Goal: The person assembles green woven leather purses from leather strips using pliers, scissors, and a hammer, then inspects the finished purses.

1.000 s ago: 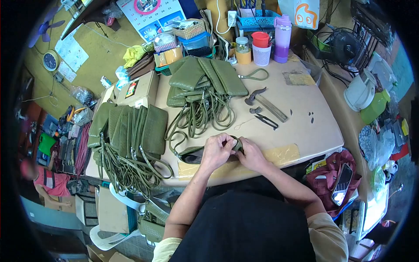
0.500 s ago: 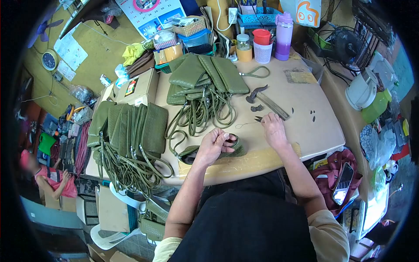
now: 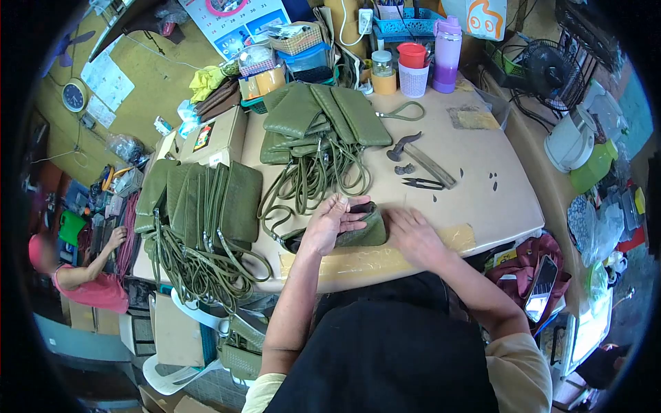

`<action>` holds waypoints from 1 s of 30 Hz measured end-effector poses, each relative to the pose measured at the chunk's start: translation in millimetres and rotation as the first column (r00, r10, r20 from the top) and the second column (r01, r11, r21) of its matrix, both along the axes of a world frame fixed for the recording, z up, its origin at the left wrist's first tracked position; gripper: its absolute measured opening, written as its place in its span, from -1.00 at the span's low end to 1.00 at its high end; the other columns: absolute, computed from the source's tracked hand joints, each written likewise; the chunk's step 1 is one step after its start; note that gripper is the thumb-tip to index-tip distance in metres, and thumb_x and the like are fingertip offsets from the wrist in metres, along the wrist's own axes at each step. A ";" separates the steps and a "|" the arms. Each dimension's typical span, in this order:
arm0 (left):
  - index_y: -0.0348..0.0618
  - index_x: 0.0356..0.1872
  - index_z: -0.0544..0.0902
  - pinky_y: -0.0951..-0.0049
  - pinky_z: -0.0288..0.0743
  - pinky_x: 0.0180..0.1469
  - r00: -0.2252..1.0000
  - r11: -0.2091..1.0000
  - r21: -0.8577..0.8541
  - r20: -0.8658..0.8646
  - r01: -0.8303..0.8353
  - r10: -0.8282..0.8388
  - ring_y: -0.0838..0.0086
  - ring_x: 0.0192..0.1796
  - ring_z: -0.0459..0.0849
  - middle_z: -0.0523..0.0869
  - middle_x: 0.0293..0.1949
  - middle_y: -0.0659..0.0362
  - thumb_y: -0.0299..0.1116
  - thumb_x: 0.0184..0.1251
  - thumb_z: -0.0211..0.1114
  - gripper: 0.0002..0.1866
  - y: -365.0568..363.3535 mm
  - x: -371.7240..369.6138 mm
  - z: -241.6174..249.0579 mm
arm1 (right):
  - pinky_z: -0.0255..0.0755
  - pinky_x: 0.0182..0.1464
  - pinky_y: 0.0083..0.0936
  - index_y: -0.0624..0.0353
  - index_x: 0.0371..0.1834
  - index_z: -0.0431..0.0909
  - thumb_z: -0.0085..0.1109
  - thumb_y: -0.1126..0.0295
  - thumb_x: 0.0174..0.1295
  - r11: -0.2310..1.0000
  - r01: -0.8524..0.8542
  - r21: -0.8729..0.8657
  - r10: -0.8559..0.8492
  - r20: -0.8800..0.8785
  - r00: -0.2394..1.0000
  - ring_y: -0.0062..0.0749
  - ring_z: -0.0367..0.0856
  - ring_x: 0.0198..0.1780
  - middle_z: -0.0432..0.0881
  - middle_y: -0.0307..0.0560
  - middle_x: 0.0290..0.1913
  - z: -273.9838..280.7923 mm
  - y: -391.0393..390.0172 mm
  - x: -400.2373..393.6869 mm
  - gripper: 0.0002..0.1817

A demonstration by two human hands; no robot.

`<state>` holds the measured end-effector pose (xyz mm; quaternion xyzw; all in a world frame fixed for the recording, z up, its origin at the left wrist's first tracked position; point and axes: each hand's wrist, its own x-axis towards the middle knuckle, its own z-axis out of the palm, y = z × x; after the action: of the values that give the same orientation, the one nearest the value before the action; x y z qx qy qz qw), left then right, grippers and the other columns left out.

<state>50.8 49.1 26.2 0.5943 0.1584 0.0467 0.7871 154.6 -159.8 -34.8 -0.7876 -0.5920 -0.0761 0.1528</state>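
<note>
My left hand [image 3: 332, 224] is closed on the upper edge of a green pouch [image 3: 368, 230] at the table's front edge, with fingers partly inside its opening. Just right of the pouch is my right hand [image 3: 416, 237], slightly blurred, its fingers stretched out and nothing visible in them. Black thread snips [image 3: 423, 184] lie on the table beyond that hand. Near them are a hammer [image 3: 430, 165] with a wooden handle and a small dark lump [image 3: 405, 169]. A green strap [image 3: 275, 220] runs from the pouch's left end.
Stacked green pouches with straps [image 3: 327, 120] lie at the back, and another bunch [image 3: 206, 203] stands at left. A cardboard box [image 3: 217, 138], a purple bottle [image 3: 446, 58] and a white cup [image 3: 413, 81] line the rear. Another person [image 3: 89, 282] is at far left.
My right hand has let go of the thread snips and moved down toward me, beside the pouch. The left hand still holds the pouch. The other person's arm has reached out to the hanging cords.
</note>
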 end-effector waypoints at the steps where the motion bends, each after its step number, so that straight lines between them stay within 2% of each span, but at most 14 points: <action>1: -0.23 0.08 0.49 0.37 0.62 0.02 1.000 1.000 -0.020 0.007 -0.002 0.003 0.40 -0.05 0.65 0.60 0.14 0.06 -0.12 0.57 -0.06 -0.61 -1.1 0.7 2.3 | 0.12 0.39 -0.11 0.24 0.06 0.51 0.16 0.33 0.19 0.999 -0.041 0.029 0.042 -0.051 0.998 -0.05 0.39 0.29 0.47 0.04 0.26 6.2 -17.3 -11.7 -0.62; 4: -0.24 0.07 0.50 0.37 0.64 -0.02 1.000 0.999 -0.038 0.014 -0.004 0.004 0.39 -0.08 0.66 0.60 0.10 0.08 -0.11 0.57 -0.05 -0.61 -3.9 0.2 5.9 | 0.38 0.18 -0.18 0.14 -0.42 0.64 0.23 0.28 0.19 0.946 -0.269 -0.180 0.169 -0.432 0.886 -0.06 0.52 0.16 0.55 0.04 0.16 53.8 -76.7 -26.5 -0.83; 6: -0.25 0.05 0.51 0.37 0.65 -0.04 1.000 1.000 -0.030 0.011 0.001 0.000 0.39 -0.10 0.67 0.60 0.08 0.09 -0.10 0.56 -0.05 -0.60 -4.5 -2.3 5.0 | 0.48 -0.02 -0.26 0.15 -0.64 0.57 0.25 0.33 0.17 0.686 -0.445 -0.576 -0.298 -0.780 0.551 -0.06 0.58 0.04 0.59 0.03 0.06 92.1 -85.3 -23.0 -0.74; 7: -0.26 -0.02 0.53 0.35 0.67 -0.07 1.000 0.999 -0.029 0.012 -0.015 0.015 0.37 -0.11 0.69 0.60 0.04 0.08 -0.08 0.55 -0.02 -0.60 -5.1 -2.6 3.9 | 0.48 -0.12 -0.33 0.18 -0.47 0.59 0.25 0.47 0.11 0.784 -0.362 -0.504 -0.305 -0.821 0.483 -0.03 0.58 -0.05 0.59 0.03 -0.06 90.9 -94.2 -24.1 -0.94; 8: -0.27 -0.10 0.55 0.34 0.69 -0.10 0.999 0.999 -0.029 0.012 -0.032 0.033 0.36 -0.11 0.70 0.60 0.00 0.06 -0.07 0.53 0.01 -0.60 -6.3 -3.0 2.6 | 0.48 -0.12 -0.33 0.18 -0.47 0.59 0.25 0.47 0.11 0.783 -0.362 -0.506 -0.306 -0.820 0.483 -0.03 0.58 -0.05 0.59 0.03 -0.06 86.3 -93.0 -21.9 -0.94; 10: -0.28 -0.08 0.54 0.36 0.68 -0.09 0.999 0.999 -0.016 0.007 -0.036 0.036 0.38 -0.11 0.69 0.59 -0.05 0.08 -0.04 0.54 -0.02 -0.57 -7.9 -5.3 1.0 | 0.45 -0.15 -0.26 0.21 -0.30 0.57 0.24 0.53 0.06 0.996 0.017 0.093 0.031 -0.487 0.873 0.00 0.54 -0.14 0.53 0.07 -0.17 62.7 -83.3 -14.8 -0.87; 12: -0.28 -0.06 0.52 0.38 0.67 -0.08 0.999 0.999 0.000 0.014 -0.042 0.042 0.41 -0.11 0.67 0.59 -0.09 0.09 0.00 0.54 -0.04 -0.54 -9.0 -4.7 1.9 | 0.41 -0.04 -0.24 0.22 -0.15 0.53 0.25 0.56 0.02 0.959 0.141 0.247 -0.048 -0.349 0.936 0.00 0.49 -0.07 0.49 0.05 -0.16 42.5 -52.9 11.0 -0.72; 15: -0.32 -0.11 0.52 0.45 0.65 -0.14 0.997 0.997 0.018 0.023 -0.078 0.078 0.46 -0.18 0.67 0.59 -0.16 0.11 -0.07 0.49 0.11 -0.60 -12.4 -3.7 4.6 | 0.33 0.09 -0.18 0.22 -0.17 0.55 0.30 0.47 0.04 0.909 0.278 0.309 -0.230 -0.185 0.956 -0.03 0.44 0.02 0.48 0.01 -0.10 20.9 -6.2 48.9 -0.74; 17: -0.35 -0.15 0.60 0.52 0.60 -0.21 0.999 0.909 0.416 -0.052 0.009 0.013 0.53 -0.27 0.65 0.61 -0.19 0.13 -0.23 0.33 0.33 -0.67 -15.0 -3.0 6.8 | 0.28 0.15 -0.16 0.20 -0.19 0.54 0.32 0.42 0.06 0.887 0.430 0.168 -0.427 -0.056 0.902 -0.05 0.41 0.07 0.46 0.01 -0.06 6.0 12.5 65.4 -0.75; 21: -0.35 -0.28 0.72 0.61 0.56 -0.30 0.996 0.695 0.715 0.012 -0.074 0.093 0.60 -0.38 0.63 0.60 -0.23 0.18 -0.44 0.14 0.46 -0.81 -28.7 3.2 11.9 | 0.26 0.14 -0.12 0.17 -0.19 0.55 0.29 0.37 0.11 0.898 0.436 0.056 -0.430 -0.090 0.898 -0.06 0.40 0.06 0.45 0.00 -0.07 -1.4 18.4 78.1 -0.77; 23: -0.33 -0.31 0.72 0.59 0.56 -0.30 0.994 0.665 0.739 0.067 -0.105 0.082 0.59 -0.37 0.63 0.61 -0.25 0.18 -0.46 0.13 0.47 -0.83 -28.7 7.0 7.4 | 0.33 0.06 -0.17 0.16 -0.22 0.56 0.23 0.32 0.19 0.906 0.402 0.131 -0.415 0.093 0.905 -0.14 0.48 -0.01 0.52 -0.03 -0.15 -2.1 15.3 76.7 -0.82; 27: -0.30 -0.44 0.71 0.49 0.52 -0.26 0.997 0.670 0.739 0.039 -0.071 0.063 0.50 -0.30 0.62 0.63 -0.30 0.16 -0.47 0.11 0.43 -0.90 -27.5 8.6 10.6 | 0.41 -0.08 -0.22 0.16 -0.24 0.54 0.16 0.35 0.27 0.867 0.412 0.280 -0.357 -0.228 0.906 -0.14 0.57 -0.18 0.57 -0.05 -0.33 1.9 8.7 68.4 -0.87; 29: -0.27 -0.45 0.70 0.44 0.49 -0.23 0.997 0.721 0.693 -0.037 -0.019 0.063 0.44 -0.27 0.63 0.66 -0.33 0.14 -0.46 0.09 0.41 -0.90 -25.8 8.5 10.5 | 0.43 -0.24 -0.30 0.17 -0.16 0.48 0.11 0.32 0.34 0.830 0.520 0.200 -0.290 -0.641 0.711 -0.23 0.58 -0.37 0.54 -0.10 -0.50 17.6 9.5 48.9 -0.84; 30: -0.28 -0.48 0.68 0.43 0.47 -0.23 0.998 0.706 0.707 -0.023 -0.024 0.056 0.44 -0.27 0.62 0.66 -0.35 0.14 -0.46 0.11 0.40 -0.90 -25.3 8.2 10.2 | 0.43 -0.24 -0.30 0.17 -0.16 0.48 0.11 0.32 0.34 0.830 0.521 0.199 -0.291 -0.642 0.709 -0.23 0.58 -0.37 0.54 -0.10 -0.50 19.3 9.7 38.8 -0.84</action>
<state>59.1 23.7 36.4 0.8474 0.1580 0.1082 0.4952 193.4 -150.1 -15.5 -0.8410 -0.2983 0.0296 0.4505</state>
